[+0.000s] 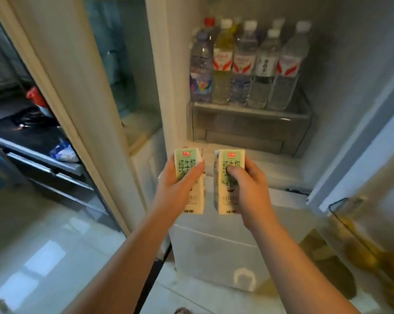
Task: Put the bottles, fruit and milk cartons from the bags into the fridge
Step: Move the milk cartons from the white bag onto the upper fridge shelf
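Observation:
I hold two upright white-and-green milk cartons side by side in front of the open fridge. My left hand [177, 184] grips the left carton [192, 159], thumb across its front. My right hand [251, 184] grips the right carton [228, 159] the same way. Both hang just before the fridge's lower shelf [279, 164], below a clear drawer [248, 128]. Several plastic bottles [243, 64] stand in a row on the shelf above the drawer.
The fridge door [62, 64] stands open at the left, and a closed white freezer compartment [214, 252] sits below the cartons. A dark counter with bags [32, 123] lies far left. A wire rack with yellow items [368, 252] is at the right.

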`<state>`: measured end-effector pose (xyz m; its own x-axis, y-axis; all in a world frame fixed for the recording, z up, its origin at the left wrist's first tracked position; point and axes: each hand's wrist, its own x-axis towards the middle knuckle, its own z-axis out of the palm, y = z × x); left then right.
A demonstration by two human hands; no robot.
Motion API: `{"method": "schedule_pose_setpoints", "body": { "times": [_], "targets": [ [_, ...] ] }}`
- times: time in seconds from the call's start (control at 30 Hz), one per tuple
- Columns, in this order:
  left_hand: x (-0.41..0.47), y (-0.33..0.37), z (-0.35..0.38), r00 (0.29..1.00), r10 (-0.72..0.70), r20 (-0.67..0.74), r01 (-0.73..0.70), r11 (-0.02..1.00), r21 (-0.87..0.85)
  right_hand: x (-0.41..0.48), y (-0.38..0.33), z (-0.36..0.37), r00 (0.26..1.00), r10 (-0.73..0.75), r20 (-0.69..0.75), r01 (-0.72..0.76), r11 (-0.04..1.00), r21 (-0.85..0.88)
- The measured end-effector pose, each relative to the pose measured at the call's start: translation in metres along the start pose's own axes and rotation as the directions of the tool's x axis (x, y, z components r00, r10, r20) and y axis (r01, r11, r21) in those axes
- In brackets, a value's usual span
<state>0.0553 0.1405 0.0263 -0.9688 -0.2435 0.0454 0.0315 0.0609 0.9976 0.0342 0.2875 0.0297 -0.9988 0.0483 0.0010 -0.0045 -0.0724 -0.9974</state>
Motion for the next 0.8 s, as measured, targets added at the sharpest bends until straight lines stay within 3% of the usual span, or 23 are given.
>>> {"method": "schedule_pose_setpoints", "body": {
  "times": [0.2,0.43,0.8],
  "targets": [
    [0.103,0.065,0.016,0.971,0.193,0.139,-0.183,0.98,-0.08,0.073,-0.069,0.019,0.969,-0.218,-0.113,0.228,0.97,0.085],
    [0.177,0.153,0.046,0.885,0.409,0.225,-0.366,0.907,-0.21,0.134,-0.156,0.011,0.869,-0.459,-0.184,0.477,0.876,0.068],
    [0.25,0.287,0.097,0.729,0.663,0.172,-0.547,0.714,-0.436,0.215,-0.287,0.003,0.649,-0.739,-0.182,0.753,0.658,0.012]
  ]
}}
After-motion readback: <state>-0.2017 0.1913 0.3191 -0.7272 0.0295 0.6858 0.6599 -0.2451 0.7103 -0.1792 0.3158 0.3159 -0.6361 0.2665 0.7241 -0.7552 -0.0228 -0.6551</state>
